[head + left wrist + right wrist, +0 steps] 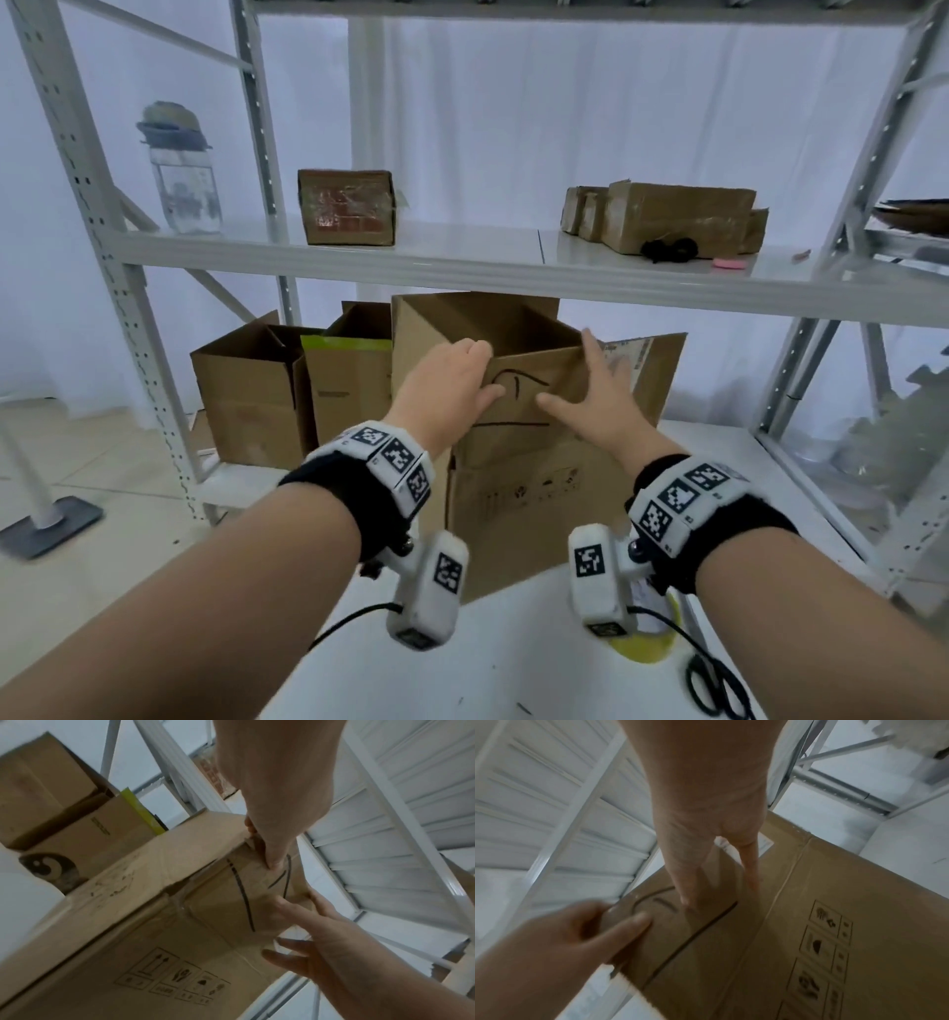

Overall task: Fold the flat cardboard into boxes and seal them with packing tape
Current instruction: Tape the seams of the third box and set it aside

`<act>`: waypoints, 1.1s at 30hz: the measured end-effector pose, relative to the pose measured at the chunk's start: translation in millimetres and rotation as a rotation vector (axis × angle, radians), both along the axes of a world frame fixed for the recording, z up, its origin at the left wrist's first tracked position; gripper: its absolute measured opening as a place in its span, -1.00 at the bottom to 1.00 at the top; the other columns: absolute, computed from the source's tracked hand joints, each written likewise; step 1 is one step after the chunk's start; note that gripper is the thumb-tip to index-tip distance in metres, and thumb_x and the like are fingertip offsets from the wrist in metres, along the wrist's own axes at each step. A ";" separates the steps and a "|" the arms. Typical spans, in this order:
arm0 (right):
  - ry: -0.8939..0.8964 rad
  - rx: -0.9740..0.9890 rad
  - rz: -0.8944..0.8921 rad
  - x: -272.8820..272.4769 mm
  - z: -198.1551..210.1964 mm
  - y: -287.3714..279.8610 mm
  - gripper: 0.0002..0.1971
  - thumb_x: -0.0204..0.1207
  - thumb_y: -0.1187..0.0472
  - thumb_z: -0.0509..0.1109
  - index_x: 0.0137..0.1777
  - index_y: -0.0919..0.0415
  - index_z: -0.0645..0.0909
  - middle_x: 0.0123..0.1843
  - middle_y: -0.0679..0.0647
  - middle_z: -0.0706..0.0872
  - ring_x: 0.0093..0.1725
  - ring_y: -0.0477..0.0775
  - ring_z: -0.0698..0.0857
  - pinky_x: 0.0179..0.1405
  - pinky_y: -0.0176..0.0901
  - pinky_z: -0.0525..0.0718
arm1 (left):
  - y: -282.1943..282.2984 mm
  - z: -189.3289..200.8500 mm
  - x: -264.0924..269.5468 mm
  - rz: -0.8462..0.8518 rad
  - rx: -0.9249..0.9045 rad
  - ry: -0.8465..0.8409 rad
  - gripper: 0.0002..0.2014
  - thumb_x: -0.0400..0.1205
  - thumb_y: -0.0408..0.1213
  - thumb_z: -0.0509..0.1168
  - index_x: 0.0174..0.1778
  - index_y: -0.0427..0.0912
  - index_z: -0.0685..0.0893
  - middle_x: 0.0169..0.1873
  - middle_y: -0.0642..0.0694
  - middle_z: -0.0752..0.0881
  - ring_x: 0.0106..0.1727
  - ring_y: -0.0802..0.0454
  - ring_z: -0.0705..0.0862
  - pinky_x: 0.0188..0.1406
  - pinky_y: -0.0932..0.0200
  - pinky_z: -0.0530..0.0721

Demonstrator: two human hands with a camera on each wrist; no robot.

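Shelving (328,252) right above my box (518,462); left hand (447,390) pinches its flap (534,380), right hand (601,401) flat, fingers spread on it.

A brown cardboard box (518,493) is seen standing upright on a white table (513,668), its top open. The near flap (534,385), marked with black pen lines, is raised upright, while a side flap (647,370) carrying a white label is spread to the right. A row of black handling symbols (174,981) is printed on the near wall. The left wall is scuffed.
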State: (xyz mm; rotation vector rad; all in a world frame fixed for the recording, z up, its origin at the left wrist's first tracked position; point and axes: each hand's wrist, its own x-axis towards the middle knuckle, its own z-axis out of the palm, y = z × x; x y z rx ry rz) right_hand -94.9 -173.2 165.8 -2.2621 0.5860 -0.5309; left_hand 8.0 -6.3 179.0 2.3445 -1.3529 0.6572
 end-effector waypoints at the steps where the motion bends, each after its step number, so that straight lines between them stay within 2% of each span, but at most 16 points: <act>1: 0.003 -0.006 0.048 0.1 -3.2 3.4 0.02 0.50 0.01 0.53 0.70 -0.23 -0.19 0.68 0.22 -0.48 0.71 0.28 -0.06 0.60 0.04 0.15 | -8.5 1.3 -4.4 -0.033 -0.008 0.021 -0.81 0.70 -0.09 0.24 0.04 -0.15 0.53 -0.14 0.02 0.53 -0.14 0.07 0.50 -0.18 0.23 0.41; 4: 0.018 -0.112 0.099 -1.4 -5.7 10.1 0.01 0.37 -0.08 0.60 0.66 -0.26 -0.02 0.63 0.13 -0.60 0.70 0.34 -0.02 0.59 0.00 0.18 | -20.4 8.6 -13.2 -0.177 0.030 0.131 -0.78 0.70 -0.16 0.12 0.11 -0.17 0.59 -0.12 0.01 0.60 -0.16 0.07 0.56 -0.20 0.23 0.47; 7: -0.026 -0.182 0.093 -1.4 -5.7 17.7 -0.20 0.24 -0.28 0.58 0.39 -0.15 0.26 0.68 0.13 -0.46 0.71 0.27 -0.18 0.59 0.06 0.19 | -16.6 18.4 -14.1 -0.300 0.057 0.292 -0.68 0.65 -0.22 0.02 0.19 -0.15 0.60 -0.04 -0.01 0.61 -0.07 0.06 0.57 -0.08 0.20 0.55; 9: -0.041 -0.193 0.039 0.9 -6.7 20.2 -0.27 0.20 -0.39 0.54 0.18 -0.08 0.27 0.70 0.13 -0.31 0.70 0.19 -0.21 0.58 0.13 0.25 | -14.6 23.9 -6.2 -0.255 0.074 0.274 -0.67 0.69 -0.35 0.05 0.33 -0.15 0.57 0.14 -0.01 0.56 0.06 0.09 0.57 0.11 0.19 0.54; 12: -0.075 -0.184 -0.070 3.0 -6.9 14.2 -0.28 0.19 -0.40 0.54 0.06 -0.02 0.24 0.66 0.10 -0.08 0.67 0.19 0.05 0.48 0.14 0.45 | -11.7 28.3 19.1 -0.065 0.139 0.275 -0.58 0.69 -0.38 0.13 0.49 -0.11 0.45 0.43 -0.06 0.40 0.14 0.02 0.60 0.16 0.18 0.57; 14: -0.143 -0.187 -0.100 0.4 -5.6 4.8 -0.37 0.26 -0.27 0.58 0.03 0.01 0.26 0.62 0.11 0.03 0.62 0.17 0.17 0.37 -0.08 0.46 | -8.0 25.2 40.4 0.024 0.234 0.305 -0.51 0.68 -0.35 0.18 0.57 -0.07 0.35 0.52 -0.09 0.31 0.07 0.00 0.62 0.08 0.15 0.63; 17: -0.202 -0.160 -0.103 -8.7 -2.2 -18.2 -0.59 0.46 0.08 0.55 0.05 0.11 0.33 0.58 0.12 0.14 0.62 0.08 0.17 0.30 -0.29 0.29 | -8.9 16.4 66.7 0.087 0.273 0.191 -0.29 0.65 -0.23 0.31 0.67 0.00 0.11 0.62 -0.12 0.10 0.10 -0.11 0.66 0.03 0.09 0.68; 18: -0.217 -0.168 -0.116 -11.2 -1.3 -28.3 -0.65 0.48 0.17 0.52 0.04 0.14 0.36 0.49 0.14 0.26 0.54 0.12 0.30 0.28 -0.33 0.34 | -12.9 14.9 71.6 0.094 0.269 0.152 -0.21 0.63 -0.20 0.35 0.69 0.02 0.02 0.66 -0.09 0.00 0.13 -0.14 0.67 0.02 0.05 0.69; 20: -0.209 -0.215 -0.157 -15.3 -0.6 -46.6 -0.73 0.51 0.30 0.45 0.07 0.17 0.40 0.24 0.14 0.46 0.17 0.12 0.51 0.10 -0.23 0.53 | -27.6 14.9 76.8 0.107 0.308 0.151 -0.07 0.60 -0.17 0.41 0.69 0.09 -0.13 0.69 0.00 -0.20 0.17 -0.12 0.68 -0.05 0.05 0.72; 22: -0.157 -0.208 -0.206 -17.3 -0.9 -56.8 -0.70 0.56 0.39 0.32 0.25 0.16 0.42 0.18 0.17 0.57 0.02 0.10 0.56 -0.06 -0.11 0.55 | -46.0 17.9 79.1 0.124 0.363 0.212 0.00 0.56 -0.17 0.45 0.69 0.14 -0.18 0.68 0.03 -0.26 0.30 -0.15 0.62 0.04 0.04 0.71; 23: -0.143 -0.184 -0.223 -16.6 -1.3 -58.2 -0.63 0.58 0.41 0.25 0.35 0.15 0.39 0.13 0.20 0.61 -0.03 0.14 0.59 -0.12 -0.05 0.59 | -54.4 19.9 80.3 0.126 0.392 0.222 0.00 0.56 -0.15 0.46 0.70 0.12 -0.15 0.70 0.00 -0.19 0.39 -0.17 0.55 0.15 0.01 0.67; 25: -0.118 -0.111 -0.190 -13.9 -2.5 -58.0 -0.51 0.60 0.39 0.18 0.49 0.05 0.30 -0.06 0.24 0.67 -0.16 0.23 0.67 -0.19 0.14 0.73 | -70.7 22.9 83.0 0.128 0.466 0.205 -0.11 0.56 -0.12 0.45 0.69 0.00 0.03 0.65 -0.12 0.17 0.45 -0.15 0.50 0.31 -0.04 0.59; 27: -0.089 -0.056 -0.126 -11.2 -2.3 -58.0 -0.48 0.59 0.30 0.22 0.52 -0.05 0.28 -0.13 0.23 0.70 -0.18 0.23 0.72 -0.15 0.23 0.78 | -77.2 26.3 83.7 0.125 0.501 0.178 -0.27 0.55 -0.11 0.46 0.59 -0.09 0.26 0.43 -0.16 0.47 0.36 -0.15 0.54 0.29 -0.06 0.58; 29: -0.069 -0.064 -0.109 -5.5 0.0 -65.1 -0.47 0.57 0.28 0.29 0.50 -0.03 0.27 -0.05 0.24 0.70 -0.11 0.23 0.72 -0.12 0.26 0.78 | -79.7 28.3 87.5 0.113 0.450 0.181 -0.37 0.53 -0.12 0.48 0.46 -0.12 0.38 0.26 -0.15 0.52 0.25 -0.16 0.58 0.17 -0.02 0.60; 31: -0.073 -0.102 -0.121 3.8 3.9 -73.8 -0.52 0.58 0.36 0.29 0.45 0.04 0.31 -0.05 0.21 0.66 -0.09 0.22 0.69 -0.12 0.22 0.77 | -78.9 28.5 90.2 0.092 0.332 0.173 -0.51 0.54 -0.16 0.46 0.32 -0.14 0.44 0.13 -0.14 0.50 0.12 -0.16 0.61 0.06 -0.01 0.60; 33: -0.122 -0.179 -0.177 15.8 1.8 -78.9 -0.60 0.54 0.51 0.19 0.31 0.15 0.39 -0.16 0.12 0.58 -0.21 0.10 0.60 -0.28 0.02 0.69 | -80.3 19.8 89.3 0.066 0.173 0.151 -0.75 0.61 -0.26 0.36 0.14 -0.15 0.47 0.04 -0.11 0.49 -0.02 -0.13 0.62 -0.02 -0.02 0.63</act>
